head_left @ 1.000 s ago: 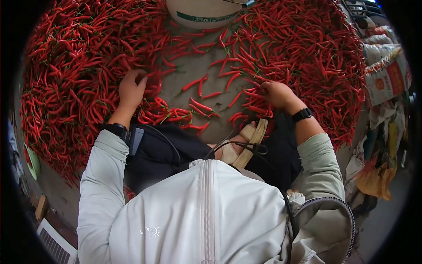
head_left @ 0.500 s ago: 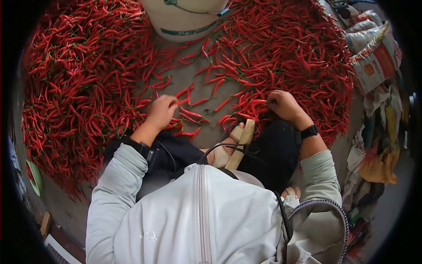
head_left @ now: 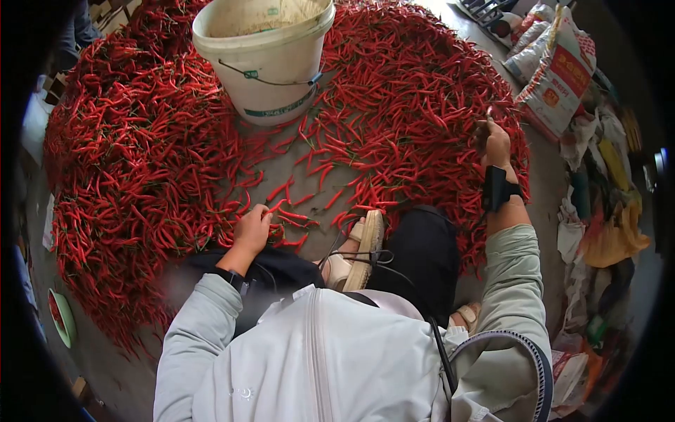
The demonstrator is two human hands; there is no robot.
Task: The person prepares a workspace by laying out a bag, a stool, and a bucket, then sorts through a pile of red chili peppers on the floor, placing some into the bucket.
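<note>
Red chili peppers (head_left: 133,169) with green stems lie in a wide heap on the left, and another heap (head_left: 401,105) spreads to the right. My left hand (head_left: 253,228) is low at the left heap's inner edge, its fingers curled together beside a few loose chilies (head_left: 280,190). What those fingers hold, if anything, is hidden. My right hand (head_left: 496,144) is stretched forward over the outer edge of the right heap. Its fingers are apart, with one extended forward, and I see nothing held in them.
A white bucket (head_left: 271,88) with a wire handle stands between the heaps. Printed sacks (head_left: 559,84) and crumpled bags (head_left: 615,232) line the right side. A pale green bowl (head_left: 62,320) sits far left. My folded legs and sandal (head_left: 365,253) are in front of me.
My right hand has moved forward and outward from beside my knee to the heap's outer edge. My left hand stays low by the left heap. The view has tilted up, showing more of the bucket.
</note>
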